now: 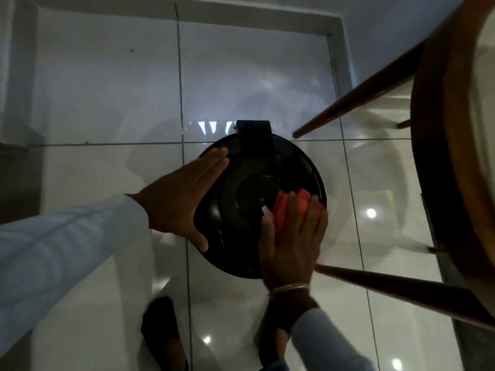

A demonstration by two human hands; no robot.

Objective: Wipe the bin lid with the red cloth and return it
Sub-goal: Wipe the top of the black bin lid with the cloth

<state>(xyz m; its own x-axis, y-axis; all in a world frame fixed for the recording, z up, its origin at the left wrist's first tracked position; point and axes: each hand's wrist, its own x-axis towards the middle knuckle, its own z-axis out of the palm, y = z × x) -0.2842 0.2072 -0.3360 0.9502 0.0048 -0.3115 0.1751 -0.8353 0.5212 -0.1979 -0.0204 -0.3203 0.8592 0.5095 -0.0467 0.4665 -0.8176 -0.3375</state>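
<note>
The round black bin lid (249,199) sits closed on its bin on the glossy tiled floor (107,89), beside a wooden table (442,156) with 2 legs showing. The left hand (176,199) lies flat and spread against the lid's left edge, gripping nothing. The right hand (292,236) presses the red cloth (284,207) flat under its fingers near the lid's right edge.

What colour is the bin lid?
Glossy black bin lid, seen in the head view.

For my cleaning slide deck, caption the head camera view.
Right hand presses red cloth on black bin lid while left hand steadies its rim.
</note>
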